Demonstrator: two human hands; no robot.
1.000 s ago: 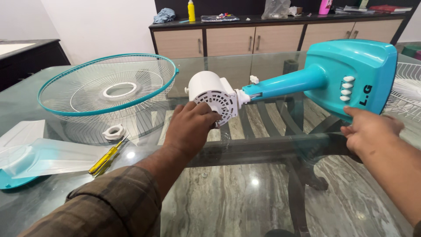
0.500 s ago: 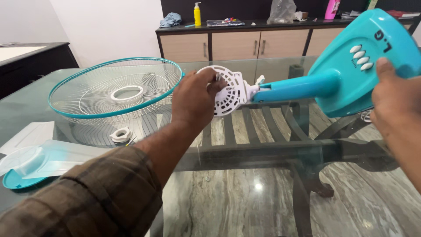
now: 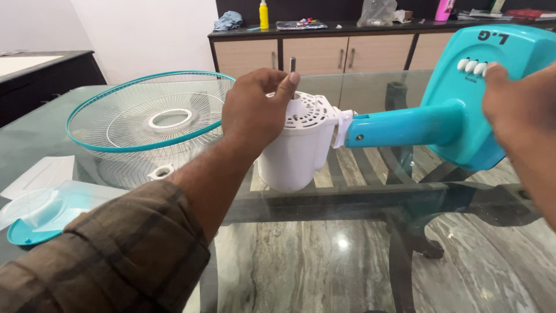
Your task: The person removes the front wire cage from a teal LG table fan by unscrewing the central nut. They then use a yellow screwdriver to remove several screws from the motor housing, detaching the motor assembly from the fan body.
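On my glass table [image 3: 347, 261], at the far left, I see a round wire fan guard [image 3: 152, 111] with a teal rim. Near it lies a small white ring nut [image 3: 161, 171]. At the near left lies a clear plastic blade [image 3: 52, 206] on a teal piece. Far behind stands a cabinet [image 3: 315, 53] with a yellow bottle [image 3: 264, 14].

White plastic vented fan motor housing [image 3: 298, 145] on a teal plastic neck and base [image 3: 463, 110] w/ white oval buttons [image 3: 472, 66]. Round wire fan guard [image 3: 152, 113]: white mesh, teal rim; white ring nut [image 3: 161, 171] beside it, clear blade piece w/ teal hub [image 3: 35, 217] at left. Sleeve [image 3: 110, 255] is brown-and-dark plaid; clear glass tabletop [image 3: 324, 232] shows grey-veined marble floor & dark frame below.
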